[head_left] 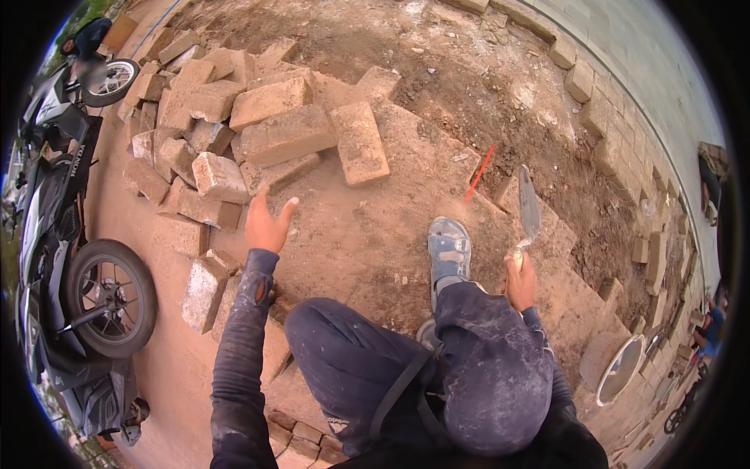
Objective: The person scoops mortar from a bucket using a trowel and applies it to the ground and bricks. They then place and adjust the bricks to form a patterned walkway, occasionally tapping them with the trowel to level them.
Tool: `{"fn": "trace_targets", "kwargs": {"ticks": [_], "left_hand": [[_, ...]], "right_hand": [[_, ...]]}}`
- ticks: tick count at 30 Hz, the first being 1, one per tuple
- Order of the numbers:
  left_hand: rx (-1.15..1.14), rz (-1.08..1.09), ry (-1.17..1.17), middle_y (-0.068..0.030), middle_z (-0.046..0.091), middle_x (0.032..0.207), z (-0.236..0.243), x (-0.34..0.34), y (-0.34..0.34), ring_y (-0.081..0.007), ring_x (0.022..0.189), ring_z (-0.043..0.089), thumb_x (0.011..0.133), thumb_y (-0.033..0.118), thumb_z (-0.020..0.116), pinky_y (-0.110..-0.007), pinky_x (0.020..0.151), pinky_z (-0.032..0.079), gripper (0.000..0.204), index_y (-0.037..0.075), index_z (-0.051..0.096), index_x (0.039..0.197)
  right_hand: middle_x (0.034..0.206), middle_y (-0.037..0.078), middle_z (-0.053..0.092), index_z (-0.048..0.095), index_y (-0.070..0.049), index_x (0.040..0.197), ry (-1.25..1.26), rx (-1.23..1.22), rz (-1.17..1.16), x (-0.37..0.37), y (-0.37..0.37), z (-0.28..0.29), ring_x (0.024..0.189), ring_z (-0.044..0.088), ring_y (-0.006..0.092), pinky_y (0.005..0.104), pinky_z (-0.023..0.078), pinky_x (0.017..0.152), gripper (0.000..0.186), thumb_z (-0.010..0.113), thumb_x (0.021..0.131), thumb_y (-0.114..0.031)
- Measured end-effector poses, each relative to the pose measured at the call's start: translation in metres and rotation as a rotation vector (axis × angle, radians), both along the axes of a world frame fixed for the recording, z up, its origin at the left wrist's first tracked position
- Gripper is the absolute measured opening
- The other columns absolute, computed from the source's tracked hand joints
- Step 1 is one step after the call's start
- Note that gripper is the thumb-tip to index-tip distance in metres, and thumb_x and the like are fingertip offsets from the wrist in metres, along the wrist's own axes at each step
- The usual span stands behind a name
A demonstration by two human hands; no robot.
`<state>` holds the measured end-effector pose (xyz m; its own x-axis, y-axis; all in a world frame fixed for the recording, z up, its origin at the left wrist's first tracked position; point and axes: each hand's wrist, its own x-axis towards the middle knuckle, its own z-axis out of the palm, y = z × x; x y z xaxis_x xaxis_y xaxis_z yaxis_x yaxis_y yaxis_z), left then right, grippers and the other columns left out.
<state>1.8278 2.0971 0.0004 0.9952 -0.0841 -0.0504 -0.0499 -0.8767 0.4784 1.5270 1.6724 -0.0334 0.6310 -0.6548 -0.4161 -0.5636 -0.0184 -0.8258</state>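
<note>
My left hand [268,225] reaches forward, fingers apart and holding nothing, next to a heap of loose bricks. Closest to its fingertips are a pale-faced brick [221,178] and a brick lying partly under others [283,170]; whether the fingers touch either I cannot tell. One thick brick [360,144] lies at the heap's right side. In my right hand [520,283], closed round its handle, is a trowel [530,205] with its pointed blade directed away from me. My sandalled foot [449,252] rests on the paving between the two hands.
A thin orange-red rod [480,173] lies near the paving's stepped edge, beside bare soil [461,94]. At the right stands a tilted bucket [595,361]. A motorcycle [109,298] is parked at the left. Other people show at both rims. Block courses [613,144] run along the right.
</note>
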Motion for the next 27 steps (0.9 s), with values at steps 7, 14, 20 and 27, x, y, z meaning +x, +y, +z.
{"fn": "trace_targets", "kwargs": {"ticks": [7,14,20,27], "left_hand": [[0.019,0.514,0.224,-0.0316,0.027,0.150,-0.095,0.003,-0.219,-0.0467,0.140,0.032,0.060,0.065,0.088,-0.051,0.114,0.034,0.143,-0.003,0.008,0.157],[-0.056,0.433,-0.023,-0.0270,0.039,0.135,-0.099,0.003,-0.210,-0.0461,0.124,0.042,0.058,0.035,0.086,-0.053,0.106,0.038,0.120,-0.001,0.023,0.153],[-0.114,0.108,0.293,-0.0299,0.051,0.132,0.007,0.011,-0.135,-0.0440,0.120,0.053,0.061,0.047,0.085,-0.049,0.103,0.044,0.105,0.000,0.043,0.144],[0.171,-0.093,0.321,-0.0290,0.052,0.133,0.043,0.024,-0.133,-0.0425,0.124,0.053,0.067,0.074,0.075,-0.046,0.103,0.044,0.100,0.005,0.056,0.137]], "right_hand": [[0.062,0.003,0.054,0.054,-0.004,0.095,-0.087,0.207,0.069,0.075,0.030,-0.010,0.045,0.050,0.0110,0.0285,0.041,0.043,0.019,0.062,0.098,-0.021],[0.068,0.013,0.061,0.057,0.001,0.099,-0.021,0.080,0.179,0.065,0.026,-0.025,0.058,0.062,0.0201,0.0369,0.047,0.056,0.028,0.066,0.094,-0.025],[0.075,0.020,0.064,0.060,0.000,0.101,-0.014,0.009,0.270,0.070,0.024,0.002,0.068,0.066,0.0323,0.0408,0.049,0.066,0.031,0.068,0.092,-0.028],[0.083,0.022,0.067,0.061,0.001,0.111,-0.068,0.080,0.386,0.101,0.049,0.015,0.079,0.068,0.0396,0.0446,0.051,0.072,0.037,0.071,0.089,-0.027]]}}
